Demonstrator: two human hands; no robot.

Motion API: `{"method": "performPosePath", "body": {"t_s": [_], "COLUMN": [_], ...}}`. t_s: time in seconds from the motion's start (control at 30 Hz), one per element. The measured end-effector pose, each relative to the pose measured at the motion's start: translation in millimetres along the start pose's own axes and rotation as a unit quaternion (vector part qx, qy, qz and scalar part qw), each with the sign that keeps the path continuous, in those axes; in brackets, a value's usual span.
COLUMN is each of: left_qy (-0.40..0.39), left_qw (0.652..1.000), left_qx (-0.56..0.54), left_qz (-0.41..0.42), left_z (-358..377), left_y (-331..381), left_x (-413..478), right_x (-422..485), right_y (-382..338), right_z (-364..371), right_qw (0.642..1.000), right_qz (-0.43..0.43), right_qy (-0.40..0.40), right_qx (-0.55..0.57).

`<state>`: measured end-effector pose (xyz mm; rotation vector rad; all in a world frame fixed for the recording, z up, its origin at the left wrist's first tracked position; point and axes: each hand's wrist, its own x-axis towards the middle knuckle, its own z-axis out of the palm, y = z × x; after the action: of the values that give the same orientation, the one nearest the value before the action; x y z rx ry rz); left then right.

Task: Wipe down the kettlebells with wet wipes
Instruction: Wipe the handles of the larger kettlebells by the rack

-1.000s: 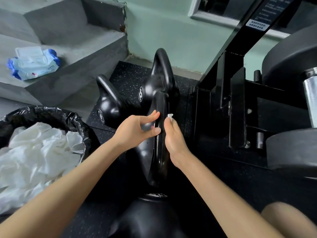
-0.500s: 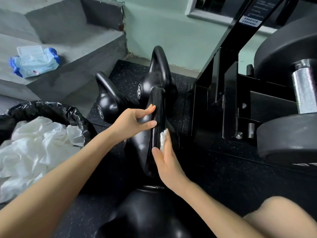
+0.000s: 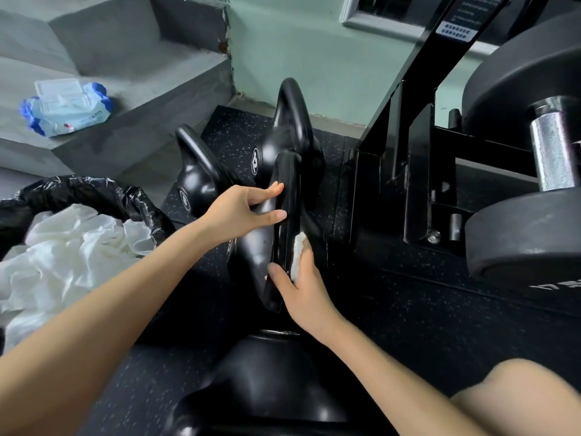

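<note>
Several black kettlebells stand in a row on the dark floor mat. The middle kettlebell (image 3: 284, 221) has its tall handle toward me. My left hand (image 3: 243, 209) grips the upper left side of that handle. My right hand (image 3: 301, 284) presses a crumpled white wet wipe (image 3: 297, 256) against the handle's lower right side. Behind it stand a kettlebell marked 12 (image 3: 290, 133) and a smaller kettlebell (image 3: 196, 177) to the left. The nearest kettlebell (image 3: 267, 382) fills the bottom of the view.
A bin with a black liner (image 3: 94, 190), full of used white wipes, stands at the left. A blue wet-wipe pack (image 3: 64, 110) lies on the grey concrete step. A black machine frame (image 3: 405, 171) and weight plates (image 3: 528, 234) crowd the right. My knee (image 3: 518, 401) shows bottom right.
My right hand has slid the wipe down the handle, from near its top to its lower part. My left hand has kept its hold on the handle.
</note>
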<state>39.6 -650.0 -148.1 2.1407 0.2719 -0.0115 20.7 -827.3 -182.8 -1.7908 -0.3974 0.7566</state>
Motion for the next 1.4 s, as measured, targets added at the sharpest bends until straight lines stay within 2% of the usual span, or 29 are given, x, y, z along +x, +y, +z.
{"method": "performPosePath", "body": {"t_s": [0.2, 0.3, 0.47, 0.57, 0.6, 0.7, 0.77, 0.83, 0.87, 0.9, 0.97, 1.03, 1.17, 1.23, 1.33, 1.4], "left_qy": [-0.012, -0.056, -0.077, -0.078, -0.064, 0.021, 0.104, 0.185, 0.211, 0.225, 0.229, 0.223, 0.26, 0.271, 0.175, 0.146], "left_qw": [1.0, 0.995, 0.994, 0.994, 0.995, 0.992, 0.975, 0.944, 0.926, 0.913, 0.907, 0.918, 0.945, 0.951, 0.978, 0.984], "left_qx": [-0.021, -0.086, -0.07, -0.071, -0.07, -0.115, -0.175, -0.24, -0.271, -0.294, -0.308, -0.294, -0.18, -0.135, -0.108, -0.096], "left_qz": [0.006, -0.011, -0.018, -0.037, -0.04, -0.053, -0.087, -0.133, -0.155, -0.171, -0.173, -0.145, -0.082, -0.058, -0.031, -0.046], "left_z": [-3.6, -4.8, -9.4, -14.0, -15.7, -22.3, -25.8, -26.9, -24.7, -20.4, -5.6, 13.4, 41.8, 49.4, 68.5, 80.3], "left_y": [-2.0, -3.0, -2.5, 4.1, 6.6, 7.5, 3.3, -0.9, -1.8, -1.1, 1.8, 6.0, 22.8, 29.9, 33.0, 31.7], "left_x": [3.3, 0.3, -0.3, -1.1, -2.9, -16.2, -24.6, -29.4, -31.5, -34.4, -42.0, -49.3, -53.2, -49.5, -41.0, -31.2], "right_x": [53.5, 61.4, 19.3, -2.3, -5.6, -2.5, 9.1, 21.9, 27.4, 31.2, 33.8, 34.2, 34.0, 33.8, 39.8, 47.7], "right_y": [-43.9, -49.4, -18.6, -17.3, -23.0, -44.9, -52.0, -57.2, -57.2, -55.5, -54.2, -56.0, -57.6, -59.8, -55.6, -50.4], "right_z": [-13.1, -18.9, -4.4, -13.7, -19.7, -31.4, -30.0, -22.2, -18.5, -17.2, -21.4, -28.9, -33.9, -37.0, -43.1, -43.4], "right_qw": [0.998, 0.999, 0.998, 0.999, 0.999, 0.994, 0.961, 0.886, 0.852, 0.835, 0.85, 0.876, 0.944, 0.962, 0.974, 0.98], "right_qz": [-0.004, -0.027, -0.048, 0.013, 0.018, -0.038, -0.109, -0.151, -0.15, -0.144, -0.145, -0.163, -0.165, -0.152, -0.098, -0.042], "right_qy": [0.045, 0.024, 0.0, -0.045, -0.038, 0.073, 0.099, 0.055, 0.021, -0.003, -0.002, 0.022, 0.096, 0.136, 0.192, 0.195], "right_qx": [0.038, 0.038, 0.03, 0.01, -0.002, -0.07, -0.232, -0.435, -0.5, -0.532, -0.507, -0.453, -0.27, -0.18, -0.075, -0.014]}}
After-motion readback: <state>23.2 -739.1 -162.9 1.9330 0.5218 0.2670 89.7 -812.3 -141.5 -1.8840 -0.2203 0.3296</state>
